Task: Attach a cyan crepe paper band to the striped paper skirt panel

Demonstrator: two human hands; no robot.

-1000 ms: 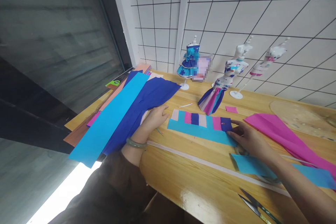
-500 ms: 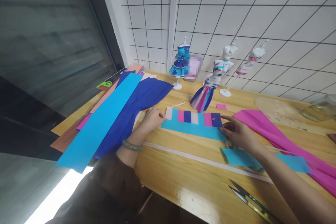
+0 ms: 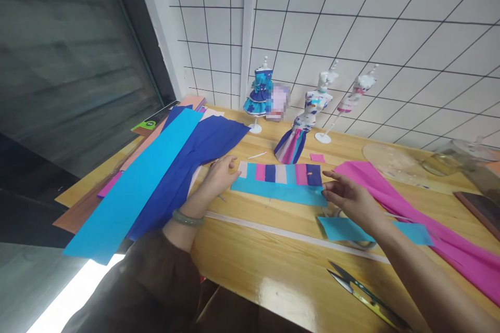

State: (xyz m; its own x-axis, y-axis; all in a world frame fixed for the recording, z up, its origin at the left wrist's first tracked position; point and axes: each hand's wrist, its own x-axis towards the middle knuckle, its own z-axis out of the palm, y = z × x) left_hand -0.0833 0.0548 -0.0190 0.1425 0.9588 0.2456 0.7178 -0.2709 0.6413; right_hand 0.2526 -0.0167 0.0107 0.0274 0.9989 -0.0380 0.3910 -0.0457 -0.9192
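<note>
A patchwork strip (image 3: 275,174) of pink, navy, light blue and pale patches lies along a light-blue strip (image 3: 279,192), both apparently fabric. At their left end, my left hand (image 3: 221,176) has its fingertips closed on the edge. Opposite, my right hand (image 3: 347,197) pinches the right edge of the light-blue strip, its index finger stretched past the navy patch. Under my right wrist are another light-blue piece (image 3: 344,229) and a roll of tape, partly hidden. Just behind the strips lies a small pink scrap (image 3: 317,157).
Blue cloth (image 3: 219,138) and a long light-blue piece (image 3: 140,182) cover the table's left side. Dressed mini mannequins (image 3: 308,109) stand behind. Pink cloth (image 3: 406,213) lies right. Thread snips (image 3: 359,291) rest near the front, with a pale ribbon (image 3: 273,230) across the table.
The view has shifted slightly, so the scene sits further left. Both hands stay at the two ends of the strips, with little visible movement.
</note>
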